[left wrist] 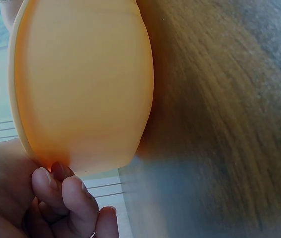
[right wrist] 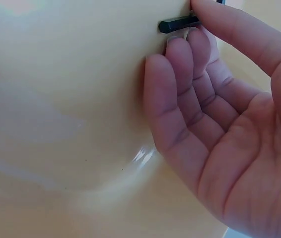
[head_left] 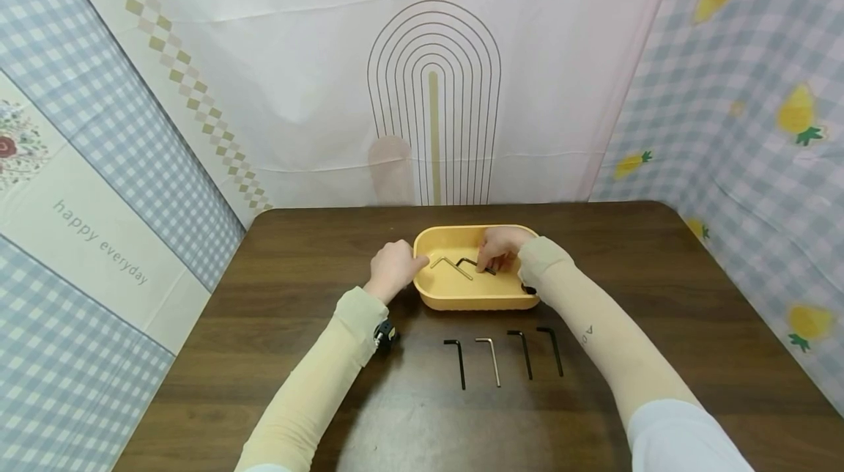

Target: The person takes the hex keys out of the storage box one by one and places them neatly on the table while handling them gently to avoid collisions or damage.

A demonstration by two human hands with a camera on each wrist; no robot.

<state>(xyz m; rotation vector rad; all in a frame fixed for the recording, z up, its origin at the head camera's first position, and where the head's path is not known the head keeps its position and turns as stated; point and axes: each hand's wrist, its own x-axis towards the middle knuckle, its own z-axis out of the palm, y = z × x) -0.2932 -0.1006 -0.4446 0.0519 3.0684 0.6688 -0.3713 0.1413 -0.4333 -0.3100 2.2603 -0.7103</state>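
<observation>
A yellow plastic basin (head_left: 478, 303) stands toward the back of the table. My left hand (head_left: 392, 267) holds its left end, thumb over the rim and curled fingers against the outer wall (left wrist: 86, 89). Inside the basin, my right hand (head_left: 504, 246) pinches a black hex key (head_left: 467, 261) between thumb and fingers. The key's hexagonal end (right wrist: 173, 25) sticks out past the fingertips in the right wrist view. To the left of it a silver hex key (head_left: 456, 267) lies on the basin floor.
In front of the basin several hex keys lie in a row: a black one (head_left: 461, 366), a silver one (head_left: 494, 363) and two more black ones, the rightmost (head_left: 554, 355) near my right forearm. A patterned cloth (head_left: 316, 91) hangs behind the wooden table (head_left: 316, 237).
</observation>
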